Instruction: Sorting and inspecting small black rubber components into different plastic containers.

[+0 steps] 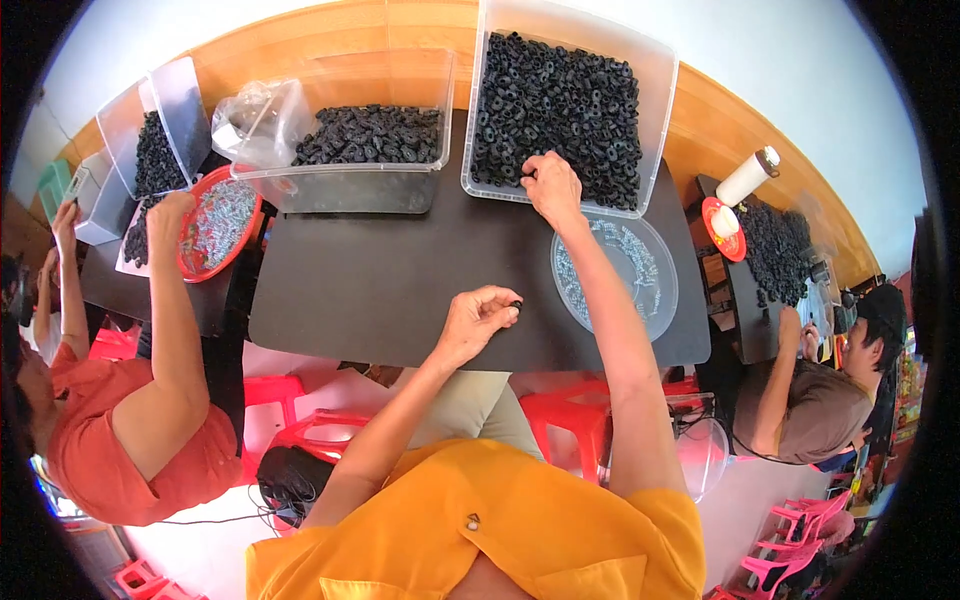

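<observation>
My left hand (480, 322) is over the near part of the dark table, its thumb and forefinger pinched on a small black plastic part (516, 304). Farther off, my right hand (552, 188) reaches over the near wall of a large clear bin (655, 140). Its fingers are bent and drawn together at the heap of small black ring-like parts (560, 110); whatever is between the fingertips is hidden. Under my right forearm sits a round clear tray (666, 290) with many small silvery metal pieces spread in it.
Left of the big bin stands another clear bin (350, 185) with black oval parts and a plastic bag (262, 125). Co-workers sit on both sides, at tables with more black parts. A red basin (187, 250) of metal pieces is on the left. Red stools (575, 415) stand below.
</observation>
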The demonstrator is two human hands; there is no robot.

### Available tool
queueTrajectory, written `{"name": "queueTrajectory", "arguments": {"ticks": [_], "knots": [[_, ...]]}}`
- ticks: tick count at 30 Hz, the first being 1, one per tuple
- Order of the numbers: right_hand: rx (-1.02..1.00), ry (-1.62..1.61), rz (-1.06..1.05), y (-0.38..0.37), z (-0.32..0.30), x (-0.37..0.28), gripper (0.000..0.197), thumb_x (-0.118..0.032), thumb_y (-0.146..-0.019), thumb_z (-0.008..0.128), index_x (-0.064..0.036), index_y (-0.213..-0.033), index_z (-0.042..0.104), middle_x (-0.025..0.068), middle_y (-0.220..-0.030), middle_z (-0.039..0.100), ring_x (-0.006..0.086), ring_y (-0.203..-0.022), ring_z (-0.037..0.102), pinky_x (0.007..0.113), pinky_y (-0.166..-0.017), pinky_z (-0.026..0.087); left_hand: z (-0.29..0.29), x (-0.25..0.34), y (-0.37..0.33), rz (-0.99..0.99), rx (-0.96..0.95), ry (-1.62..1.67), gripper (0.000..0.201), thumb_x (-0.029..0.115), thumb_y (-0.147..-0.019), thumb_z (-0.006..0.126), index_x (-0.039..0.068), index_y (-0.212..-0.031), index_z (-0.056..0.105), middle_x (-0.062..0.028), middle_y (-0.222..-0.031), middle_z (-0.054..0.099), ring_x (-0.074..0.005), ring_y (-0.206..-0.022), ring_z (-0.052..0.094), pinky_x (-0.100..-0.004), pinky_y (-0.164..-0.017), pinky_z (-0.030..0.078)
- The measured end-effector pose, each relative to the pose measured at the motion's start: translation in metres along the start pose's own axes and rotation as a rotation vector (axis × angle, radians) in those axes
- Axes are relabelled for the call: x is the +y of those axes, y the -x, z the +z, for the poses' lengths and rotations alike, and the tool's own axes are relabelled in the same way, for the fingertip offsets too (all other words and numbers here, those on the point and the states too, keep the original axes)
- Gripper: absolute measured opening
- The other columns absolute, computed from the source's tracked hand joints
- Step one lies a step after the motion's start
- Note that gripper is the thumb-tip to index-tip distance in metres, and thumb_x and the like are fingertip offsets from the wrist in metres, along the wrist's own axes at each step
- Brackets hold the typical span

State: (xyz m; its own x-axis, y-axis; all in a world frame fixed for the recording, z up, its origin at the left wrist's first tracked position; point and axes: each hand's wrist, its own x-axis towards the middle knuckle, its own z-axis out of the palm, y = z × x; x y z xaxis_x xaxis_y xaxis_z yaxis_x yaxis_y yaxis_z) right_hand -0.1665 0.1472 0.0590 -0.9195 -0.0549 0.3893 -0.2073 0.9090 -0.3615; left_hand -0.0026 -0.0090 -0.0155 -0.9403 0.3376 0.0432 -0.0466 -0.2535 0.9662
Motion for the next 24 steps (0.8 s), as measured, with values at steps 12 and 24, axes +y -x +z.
{"name": "queueTrajectory", "arguments": {"ticks": [12, 24], "knots": [[0.090, -0.496, 0.193, -0.008, 0.010, 0.022, 0.016, -0.006, -0.067, 0.066, -0.0023, -0.082, 0.065, 0.0102, -0.071, 0.067, 0.0186, -0.063, 0.065, 0.030, -0.063, 0.051, -0.005, 0.001, -0.001, 0.018, -0.025, -0.062, 0.015, 0.004, -0.083, 0.061, 0.000, -0.098, 0.062, -0.0018, -0.082, 0.064, -0.0074, -0.073, 0.058, -0.0232, -0.069, 0.049], [0.032, -1.153, 0.248, 0.022, -0.035, 0.010, 0.013, 0.002, -0.077, 0.060, 0.0020, -0.090, 0.061, 0.0077, -0.078, 0.063, 0.0140, -0.069, 0.063, 0.025, -0.064, 0.053, -0.002, 0.001, 0.001, 0.027, 0.054, 0.064, 0.015, 0.004, -0.085, 0.060, 0.001, -0.099, 0.063, -0.0013, -0.084, 0.063, -0.0072, -0.073, 0.059, -0.0219, -0.068, 0.049]]}}
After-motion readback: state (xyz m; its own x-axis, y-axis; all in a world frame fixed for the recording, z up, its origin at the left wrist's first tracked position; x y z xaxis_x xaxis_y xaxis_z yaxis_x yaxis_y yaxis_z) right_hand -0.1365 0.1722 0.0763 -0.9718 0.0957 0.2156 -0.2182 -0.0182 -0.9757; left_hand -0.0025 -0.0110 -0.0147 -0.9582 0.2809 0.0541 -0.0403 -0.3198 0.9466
